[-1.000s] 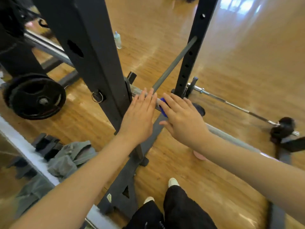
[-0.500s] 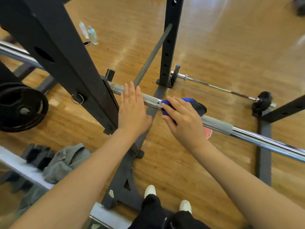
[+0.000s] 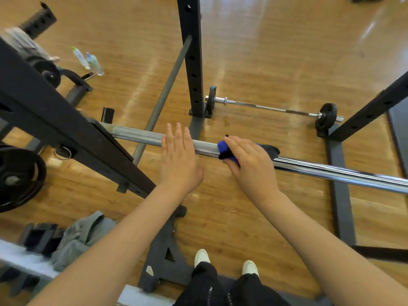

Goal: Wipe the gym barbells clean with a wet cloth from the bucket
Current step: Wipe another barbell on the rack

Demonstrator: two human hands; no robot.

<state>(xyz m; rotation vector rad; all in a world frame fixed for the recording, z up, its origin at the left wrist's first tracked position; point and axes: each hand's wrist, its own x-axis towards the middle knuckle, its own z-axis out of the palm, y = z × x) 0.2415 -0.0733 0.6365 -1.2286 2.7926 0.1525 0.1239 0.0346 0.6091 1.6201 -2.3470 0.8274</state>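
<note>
A steel barbell (image 3: pixel 331 171) runs from the black rack upright at the left to the right edge, at about waist height. My left hand (image 3: pixel 177 160) lies flat on its knurled part, fingers straight. Just to the right, my right hand (image 3: pixel 249 164) presses a blue and black cloth (image 3: pixel 223 149) around the bar, fingers curled over it. No bucket is in view.
A black rack post (image 3: pixel 193 56) stands beyond the bar, another slanted beam (image 3: pixel 66 122) crosses at left. A second small barbell (image 3: pixel 273 109) lies on the wooden floor behind. Weight plates (image 3: pixel 17 177), a grey garment (image 3: pixel 81 237) and two bottles (image 3: pixel 88 60) sit at left.
The view has swung to the right and the bar's chrome part has come into sight. My right hand with the cloth has slid a little to the right along the bar; my left hand stays flat.
</note>
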